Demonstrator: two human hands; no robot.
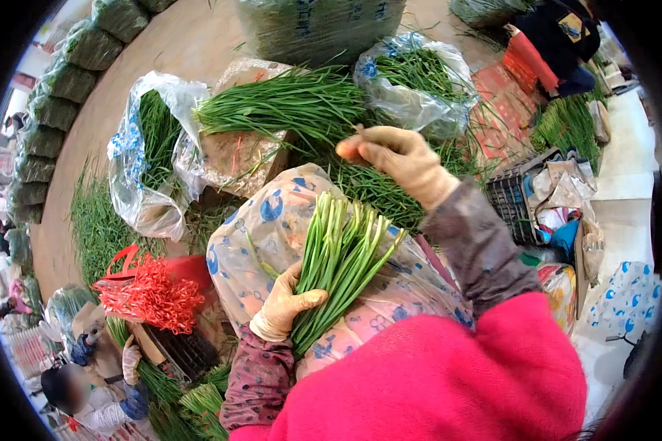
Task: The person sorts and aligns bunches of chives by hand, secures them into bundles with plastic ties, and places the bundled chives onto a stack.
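Note:
My left hand (285,303), in a pale glove, is wrapped round a bunch of green chives (338,257). Their pale stem ends point away from me, above a plastic sheet (254,242) with blue prints over my lap. My right hand (404,160), also gloved, is raised to the right of the bunch with its fingers pinched. A small brownish bit shows at the fingertips, too small to name. Just beyond lies a larger pile of chives (287,103) on a speckled block (239,158).
Plastic bags of chives stand at the left (151,209) and at the back right (438,110). Red ties (151,294) hang in a bundle at the left. A black crate (513,198) stands at the right. Co-workers sit at the lower left (99,400) and upper right (559,44).

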